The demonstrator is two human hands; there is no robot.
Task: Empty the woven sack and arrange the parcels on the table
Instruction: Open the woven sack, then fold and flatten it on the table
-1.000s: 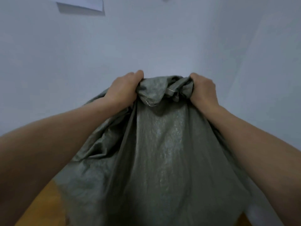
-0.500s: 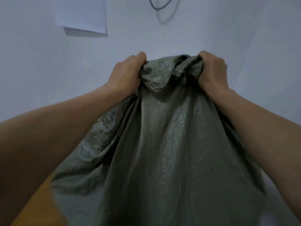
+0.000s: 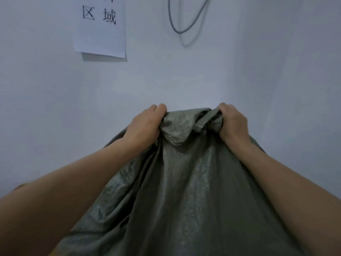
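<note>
A grey-green woven sack (image 3: 184, 191) hangs in front of me and fills the lower middle of the head view. My left hand (image 3: 145, 124) grips one bunched end of it at the top. My right hand (image 3: 233, 122) grips the other bunched end, a short span of crumpled fabric between the two fists. The sack drapes down from them in long folds. No parcels show; whatever is under or inside the sack is hidden by the fabric. The table is hidden too.
A pale wall (image 3: 55, 108) stands close behind the sack. A white paper sign (image 3: 100, 34) with printed characters is stuck on it at upper left. A grey cable loop (image 3: 184, 24) hangs on the wall at upper middle.
The view has tilted upward, so the sign and cable now show more fully and the wooden surface at lower left has left the frame. Both hands keep their grip on the sack's end.
</note>
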